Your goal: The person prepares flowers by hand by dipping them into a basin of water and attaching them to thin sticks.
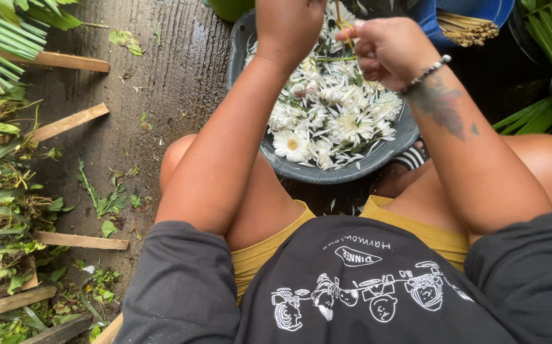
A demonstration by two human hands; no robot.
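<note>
The right hand (387,48) pinches a thin green flower stem (340,58) between its fingers; the left hand (287,22) looks closed beside it, its fingers hidden. The stem could snap or slip into the grey basin (327,172) of white daisies (330,118) just below the fingers if pinched carelessly.

Thin pale wooden slats (71,122) lie scattered across wet dark concrete floor (161,76) among heaped green leaf trimmings (2,210), while a bundle of tan bamboo sticks (467,28) rests in a blue plastic tub (473,9).
</note>
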